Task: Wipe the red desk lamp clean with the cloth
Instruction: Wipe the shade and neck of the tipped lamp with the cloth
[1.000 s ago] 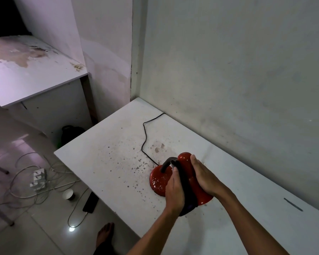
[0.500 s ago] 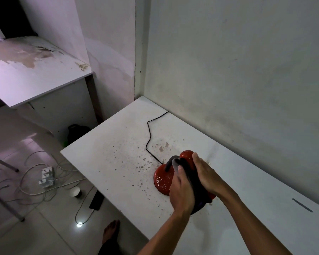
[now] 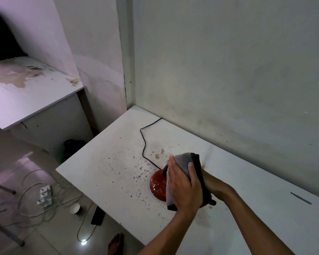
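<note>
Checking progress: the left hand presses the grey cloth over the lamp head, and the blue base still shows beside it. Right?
Not quite: the head view shows the base is red, not blue. The left hand does press the grey cloth over the lamp head.

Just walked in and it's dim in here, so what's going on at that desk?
A person is wiping a red lamp on the white desk. The left hand presses a grey cloth over the lamp's top, hiding it; the right hand holds the lamp from behind. Only the speckled base and black cord show.
</note>
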The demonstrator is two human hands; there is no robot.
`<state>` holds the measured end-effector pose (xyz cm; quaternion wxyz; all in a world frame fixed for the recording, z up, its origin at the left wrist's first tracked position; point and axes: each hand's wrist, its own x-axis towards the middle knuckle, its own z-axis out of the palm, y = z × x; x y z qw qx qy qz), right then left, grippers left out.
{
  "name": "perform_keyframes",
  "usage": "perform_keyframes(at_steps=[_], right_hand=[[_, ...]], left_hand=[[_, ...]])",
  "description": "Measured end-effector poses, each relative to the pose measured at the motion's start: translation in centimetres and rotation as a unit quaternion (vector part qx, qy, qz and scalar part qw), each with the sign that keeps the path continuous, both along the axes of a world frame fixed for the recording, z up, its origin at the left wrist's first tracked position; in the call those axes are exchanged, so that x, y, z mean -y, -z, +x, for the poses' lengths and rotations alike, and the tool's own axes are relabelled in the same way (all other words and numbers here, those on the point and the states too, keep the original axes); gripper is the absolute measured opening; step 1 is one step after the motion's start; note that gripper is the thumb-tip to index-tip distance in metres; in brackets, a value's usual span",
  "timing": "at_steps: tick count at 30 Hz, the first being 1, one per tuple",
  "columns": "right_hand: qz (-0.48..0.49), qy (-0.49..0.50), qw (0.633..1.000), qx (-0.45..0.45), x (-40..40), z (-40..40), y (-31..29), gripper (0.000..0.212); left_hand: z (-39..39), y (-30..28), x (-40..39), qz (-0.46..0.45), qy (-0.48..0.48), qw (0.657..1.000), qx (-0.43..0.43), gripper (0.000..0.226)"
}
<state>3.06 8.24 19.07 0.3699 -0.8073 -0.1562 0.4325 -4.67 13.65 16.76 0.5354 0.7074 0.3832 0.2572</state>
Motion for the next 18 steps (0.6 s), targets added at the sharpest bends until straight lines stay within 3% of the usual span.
perform_keyframes(at_steps=[4, 10, 18], right_hand=[[0.037, 0.051, 0.992, 0.105, 0.0, 0.4, 0.8, 0.044], [0.011, 0.090, 0.978, 0.187, 0.7, -0.2, 2.7, 0.029], [0.013, 0.041, 0.972, 0.233, 3.0, 2.2, 1.5, 0.038]], left_hand=[[0.7, -0.1, -2.4, 0.006, 0.057, 0.998, 0.021, 0.083], [0.8, -0.3, -4.7, 0.012, 0.123, 0.992, 0.041, 0.025], [1.1, 0.4, -6.9, 0.017, 0.266, 0.962, 0.061, 0.019]])
